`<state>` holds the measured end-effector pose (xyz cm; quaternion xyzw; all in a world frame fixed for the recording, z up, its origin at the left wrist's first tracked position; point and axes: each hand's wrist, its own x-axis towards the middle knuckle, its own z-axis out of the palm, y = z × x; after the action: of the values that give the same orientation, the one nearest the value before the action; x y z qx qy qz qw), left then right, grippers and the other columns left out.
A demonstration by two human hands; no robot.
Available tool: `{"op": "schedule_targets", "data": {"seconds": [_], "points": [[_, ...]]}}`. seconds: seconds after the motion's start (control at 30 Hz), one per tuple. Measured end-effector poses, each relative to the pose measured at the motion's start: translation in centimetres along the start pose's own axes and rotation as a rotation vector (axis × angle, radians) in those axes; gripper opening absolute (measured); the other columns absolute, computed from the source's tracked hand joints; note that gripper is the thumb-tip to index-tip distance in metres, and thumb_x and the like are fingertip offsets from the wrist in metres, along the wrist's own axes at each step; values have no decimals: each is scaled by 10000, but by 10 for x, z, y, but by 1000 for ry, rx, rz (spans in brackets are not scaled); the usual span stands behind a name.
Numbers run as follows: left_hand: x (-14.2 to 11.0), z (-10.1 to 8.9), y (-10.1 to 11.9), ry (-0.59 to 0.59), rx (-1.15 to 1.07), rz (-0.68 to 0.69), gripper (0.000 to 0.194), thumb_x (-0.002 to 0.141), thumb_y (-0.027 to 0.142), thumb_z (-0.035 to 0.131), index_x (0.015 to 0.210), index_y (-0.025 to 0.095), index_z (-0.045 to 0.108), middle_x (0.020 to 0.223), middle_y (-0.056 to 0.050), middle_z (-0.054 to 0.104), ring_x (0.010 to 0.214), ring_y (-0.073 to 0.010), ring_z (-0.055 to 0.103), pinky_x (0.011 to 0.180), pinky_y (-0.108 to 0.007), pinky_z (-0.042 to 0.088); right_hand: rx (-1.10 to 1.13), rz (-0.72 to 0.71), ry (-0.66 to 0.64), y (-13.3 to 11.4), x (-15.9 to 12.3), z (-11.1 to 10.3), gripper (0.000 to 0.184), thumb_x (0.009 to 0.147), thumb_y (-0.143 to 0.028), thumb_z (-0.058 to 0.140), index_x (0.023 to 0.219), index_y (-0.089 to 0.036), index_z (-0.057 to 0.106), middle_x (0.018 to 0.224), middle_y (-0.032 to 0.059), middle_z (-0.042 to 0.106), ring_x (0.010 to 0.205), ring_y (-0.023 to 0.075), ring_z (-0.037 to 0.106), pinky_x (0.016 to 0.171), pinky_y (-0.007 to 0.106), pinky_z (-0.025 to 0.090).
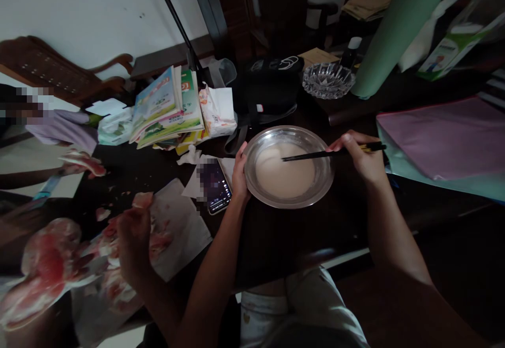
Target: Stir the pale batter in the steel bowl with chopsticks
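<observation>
A shiny metal bowl [290, 201] with pale, milky batter-like liquid [284, 177] in it rests on the dark table. My left hand [240, 174] grips the bowl's left rim, fingers against its outer side. From the right, my right hand [355, 153] holds a pair of black chopsticks [311, 155], fingers closed round their upper end. Their tips reach over the middle of the bowl, at the liquid's surface. Just left of my left hand lies a phone [216, 186] with its screen lit, on white paper.
At the left, other people's hands [136, 232] handle red-and-white pieces resembling peeled pomelo [51, 264] over a sheet [185, 221]. Booklets [165, 108], a tissue pack [219, 111], a black bag [268, 87], a glass ashtray [327, 79], a green cylinder [398, 37] and a pink folder [453, 137] stand around.
</observation>
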<state>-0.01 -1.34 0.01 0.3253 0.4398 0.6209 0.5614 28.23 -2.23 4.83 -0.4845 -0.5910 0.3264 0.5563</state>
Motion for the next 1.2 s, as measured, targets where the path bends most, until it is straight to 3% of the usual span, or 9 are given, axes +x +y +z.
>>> {"op": "schedule_targets", "data": {"seconds": [0.1, 0.3, 0.37, 0.47, 0.63, 0.73, 0.9, 1.03, 1.2], "points": [[0, 0, 0, -8, -5, 5, 512, 843, 456, 657, 1308, 246, 614, 1449, -69, 602, 1412, -288, 479, 1184, -408, 343, 49, -2, 68, 1, 0, -7, 459, 926, -540, 589, 561, -266, 644, 599, 13, 686, 610, 209, 676, 706, 406, 530], [0, 1, 1, 17, -3, -7, 499, 835, 447, 660, 1291, 249, 621, 1403, -54, 640, 1379, -274, 513, 1148, -382, 385, 62, 21, -193, -4, -2, 3, 368, 886, -540, 651, 660, -258, 719, 701, 22, 743, 730, 214, 721, 739, 368, 543], [-1, 2, 1, 21, -7, -7, 483, 830, 440, 665, 1274, 252, 631, 1399, -51, 643, 1369, -270, 524, 1142, -375, 391, 43, 7, -219, -4, -2, 8, 321, 862, -536, 685, 715, -256, 741, 764, 25, 763, 789, 214, 733, 768, 359, 550], [-1, 2, 2, 17, -13, -3, 472, 835, 433, 661, 1270, 251, 634, 1381, -55, 653, 1365, -271, 529, 1141, -382, 393, 19, -14, -138, -2, -1, 8, 314, 867, -535, 681, 731, -260, 743, 783, 27, 764, 812, 211, 732, 795, 364, 551], [-1, 2, 1, 11, -26, -3, 450, 849, 416, 654, 1268, 255, 642, 1386, -56, 650, 1374, -272, 521, 1149, -387, 387, 76, 17, 66, 1, 1, -2, 461, 932, -537, 580, 575, -256, 656, 611, 20, 696, 630, 198, 681, 716, 385, 537], [-1, 3, 1, 29, -23, -11, 457, 853, 415, 655, 1277, 242, 641, 1392, -62, 645, 1371, -271, 524, 1149, -383, 389, 102, 31, -25, 0, -1, -2, 467, 930, -545, 578, 574, -255, 660, 596, 21, 687, 618, 195, 671, 690, 377, 530], [-1, 3, 2, 36, -13, -11, 462, 858, 410, 645, 1286, 235, 632, 1368, -66, 659, 1379, -262, 515, 1145, -368, 393, 39, 14, -234, -4, -3, 8, 350, 876, -545, 663, 702, -250, 736, 742, 32, 755, 779, 209, 733, 759, 353, 557], [0, 2, 2, 20, -21, -3, 467, 860, 412, 642, 1290, 231, 627, 1399, -75, 637, 1367, -261, 527, 1139, -365, 400, 9, -13, -118, -1, -1, 9, 322, 878, -531, 668, 725, -257, 741, 786, 29, 767, 817, 211, 734, 808, 368, 562], [-1, 2, 1, 9, -27, -7, 456, 859, 407, 641, 1284, 243, 626, 1394, -60, 644, 1346, -260, 546, 1140, -371, 396, 60, 21, 75, -1, 0, 1, 440, 914, -536, 607, 576, -260, 664, 614, 22, 708, 640, 205, 681, 720, 387, 540]]}}
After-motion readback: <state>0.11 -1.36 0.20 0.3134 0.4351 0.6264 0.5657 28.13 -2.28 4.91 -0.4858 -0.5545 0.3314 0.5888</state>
